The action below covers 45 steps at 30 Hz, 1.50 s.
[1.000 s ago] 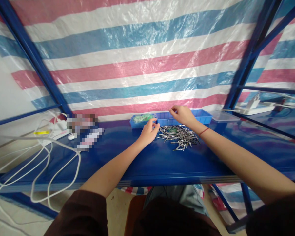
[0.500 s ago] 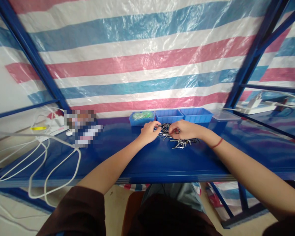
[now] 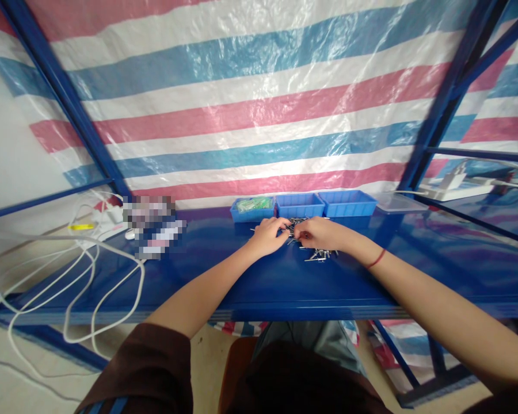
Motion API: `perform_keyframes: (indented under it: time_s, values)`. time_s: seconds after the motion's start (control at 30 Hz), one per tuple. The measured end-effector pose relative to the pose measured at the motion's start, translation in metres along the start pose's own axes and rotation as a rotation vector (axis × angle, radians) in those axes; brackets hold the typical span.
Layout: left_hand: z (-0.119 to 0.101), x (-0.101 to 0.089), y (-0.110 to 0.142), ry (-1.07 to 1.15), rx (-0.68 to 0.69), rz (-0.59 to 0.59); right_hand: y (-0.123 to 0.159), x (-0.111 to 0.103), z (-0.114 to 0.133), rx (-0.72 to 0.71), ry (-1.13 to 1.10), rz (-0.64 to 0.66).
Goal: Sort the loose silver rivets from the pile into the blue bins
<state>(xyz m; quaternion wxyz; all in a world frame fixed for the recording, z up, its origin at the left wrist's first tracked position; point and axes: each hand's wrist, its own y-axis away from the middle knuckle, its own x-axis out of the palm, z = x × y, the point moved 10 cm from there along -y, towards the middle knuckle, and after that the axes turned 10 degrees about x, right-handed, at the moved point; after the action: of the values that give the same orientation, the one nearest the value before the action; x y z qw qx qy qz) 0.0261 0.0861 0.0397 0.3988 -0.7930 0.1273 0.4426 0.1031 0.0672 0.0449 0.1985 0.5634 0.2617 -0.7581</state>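
Observation:
A loose pile of thin metal blind rivets [image 3: 322,253], silver and dark, lies on the blue table [image 3: 263,282]. My left hand [image 3: 268,237] rests at the pile's left side, its thumb and index finger curved with a gap between them. One thin silver rivet [image 3: 252,229] sticks out to the left behind this hand. My right hand [image 3: 322,233] is over the middle of the pile, fingers curled and pinched at a rivet; the fingertips partly hide it. Part of the pile is covered by both hands.
Behind the pile stand a blue bin [image 3: 252,214] with green-marked clear bags, a second blue bin [image 3: 300,207] and a third blue bin [image 3: 349,203]. A clear plastic lid [image 3: 401,202] lies to their right. White cables [image 3: 86,287] hang over the left edge near a power strip.
My left hand has moved slightly right and closer to my right hand. The right hand's fingers have moved a little left and curled tighter. The camera view has shifted slightly.

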Motion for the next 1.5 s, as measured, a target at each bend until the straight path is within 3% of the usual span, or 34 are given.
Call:
perform_keyframes:
  time_s: [0.27,0.7,0.97,1.23,1.5]
  values:
    - [-0.011,0.0,0.0,-0.059,0.023,0.067,0.003,-0.009,0.009,-0.051,-0.031,-0.106]
    - [-0.01,0.004,0.001,-0.062,0.049,0.092,0.006,-0.002,0.001,-0.059,-0.033,0.029]
    - [-0.016,0.001,-0.001,-0.051,0.088,0.059,0.005,-0.014,-0.001,-0.049,-0.022,-0.125]
    - [-0.015,0.005,0.001,-0.092,0.068,0.122,0.007,-0.017,-0.003,-0.034,-0.04,-0.096]
    - [-0.018,0.006,0.001,-0.076,0.098,0.139,0.01,-0.004,-0.01,0.044,-0.063,0.089]
